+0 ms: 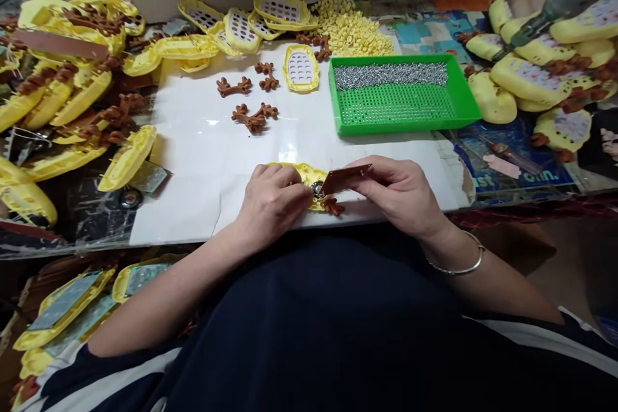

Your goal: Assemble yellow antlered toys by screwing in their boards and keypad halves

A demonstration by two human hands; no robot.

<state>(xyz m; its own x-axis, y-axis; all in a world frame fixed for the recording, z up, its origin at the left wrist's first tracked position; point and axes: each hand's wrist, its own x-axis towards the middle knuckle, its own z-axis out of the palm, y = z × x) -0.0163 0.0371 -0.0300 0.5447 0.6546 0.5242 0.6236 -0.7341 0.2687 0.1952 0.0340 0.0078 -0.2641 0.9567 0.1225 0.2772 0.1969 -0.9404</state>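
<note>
In front of my body a yellow plastic shell (311,174) lies on the white work surface, its hollow inside facing up. A small round speaker (317,188) sits in it, and a brown bone-shaped piece (333,207) shows at its near edge. My right hand (403,196) pinches a thin brown circuit board (346,177), held tilted just over the shell's right side. On the left of the shell, my left hand (275,199) is closed, fingertips together beside the speaker; what they grip is hidden.
Beyond my hands lie several brown bone-shaped pieces (253,119) and a yellow shell with a holed face (302,68). A green tray (396,119) of screws stands to the right, near a pile of small yellow parts (360,32). A power screwdriver (555,13) hangs over shells at right.
</note>
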